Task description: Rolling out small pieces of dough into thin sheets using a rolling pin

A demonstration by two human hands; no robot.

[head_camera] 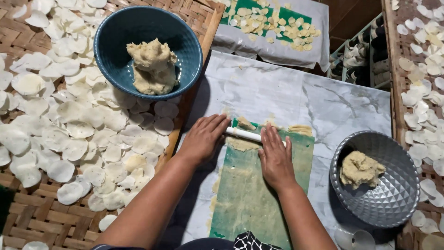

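A: Both palms were down on the roller [244, 134], centre of the frame. The left hand [202, 139] had its fingers flat and spread over the near end; the right hand [275, 158] lay the same way, gripping nothing, just pressing.

B: And the dough [240, 144]?

A: It sat smeared under the roller at the top of the green sheet [249, 194], which lay on the marbled surface [296, 92].

B: Where might it have gone wrong?

A: Uneven pressure, I'd say. More weight from one palm could have thinned one side and torn it. Bits had already squeezed past the sheet's top edge, so dough could have stuck to the surface.

B: And the bowls?

A: The grey bowl [397, 194] sat lower right, just beside the right forearm; a wide elbow could have knocked it. The blue bowl [115, 46], upper left, rested on the discs [83, 139] on the woven tray [37, 222], well apart.
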